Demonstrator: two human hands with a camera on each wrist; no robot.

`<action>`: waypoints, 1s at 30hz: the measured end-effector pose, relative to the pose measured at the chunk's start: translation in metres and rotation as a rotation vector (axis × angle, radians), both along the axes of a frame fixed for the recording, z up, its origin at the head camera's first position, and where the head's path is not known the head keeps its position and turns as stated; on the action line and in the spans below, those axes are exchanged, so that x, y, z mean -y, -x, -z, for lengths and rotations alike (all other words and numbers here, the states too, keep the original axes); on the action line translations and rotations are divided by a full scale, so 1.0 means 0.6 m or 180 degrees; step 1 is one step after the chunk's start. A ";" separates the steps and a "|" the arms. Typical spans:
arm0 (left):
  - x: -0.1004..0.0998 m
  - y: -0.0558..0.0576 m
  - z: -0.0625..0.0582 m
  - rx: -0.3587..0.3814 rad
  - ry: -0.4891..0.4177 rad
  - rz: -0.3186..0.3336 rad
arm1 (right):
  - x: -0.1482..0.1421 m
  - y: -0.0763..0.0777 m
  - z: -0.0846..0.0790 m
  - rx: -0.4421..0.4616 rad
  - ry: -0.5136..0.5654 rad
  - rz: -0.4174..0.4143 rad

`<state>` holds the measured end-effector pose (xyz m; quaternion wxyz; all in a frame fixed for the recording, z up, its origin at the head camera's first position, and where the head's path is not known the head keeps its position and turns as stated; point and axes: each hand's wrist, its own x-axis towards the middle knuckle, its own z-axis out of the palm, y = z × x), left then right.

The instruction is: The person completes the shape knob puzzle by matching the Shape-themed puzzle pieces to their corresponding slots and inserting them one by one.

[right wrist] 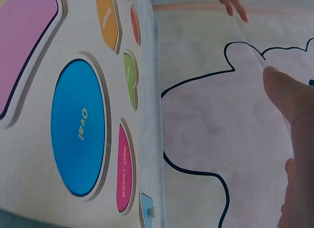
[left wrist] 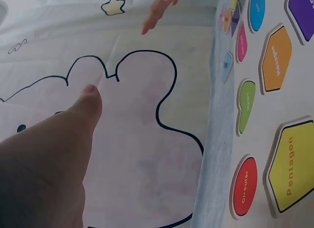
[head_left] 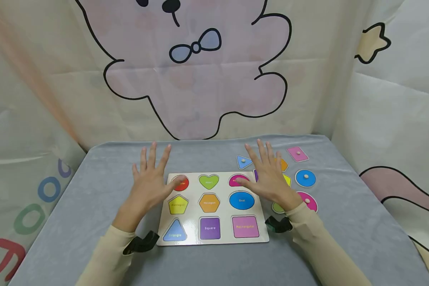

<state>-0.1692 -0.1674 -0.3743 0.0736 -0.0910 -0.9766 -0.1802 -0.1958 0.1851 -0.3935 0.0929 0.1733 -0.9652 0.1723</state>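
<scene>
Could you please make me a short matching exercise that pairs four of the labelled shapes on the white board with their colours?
Shapes on the white board:
1. Pentagon
2. Heart
3. Oval
4. Square

Colours:
A. Purple
B. Yellow
C. Blue
D. Green

Right pairs: 1-B, 2-D, 3-C, 4-A
</scene>
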 end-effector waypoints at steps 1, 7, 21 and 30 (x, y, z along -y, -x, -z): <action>0.003 -0.001 -0.002 0.0049 -0.0012 0.0000 | -0.001 -0.001 0.000 0.0035 0.0000 -0.0004; 0.026 -0.007 -0.013 0.0322 -0.0073 -0.0019 | -0.020 -0.001 -0.002 0.0258 -0.0018 -0.0058; 0.057 0.004 0.009 0.0544 -0.0067 0.0382 | -0.078 -0.015 -0.020 0.0568 0.0208 -0.0313; 0.080 0.007 0.030 0.0986 -0.0215 0.0660 | -0.113 -0.028 -0.019 0.0888 0.0604 -0.0449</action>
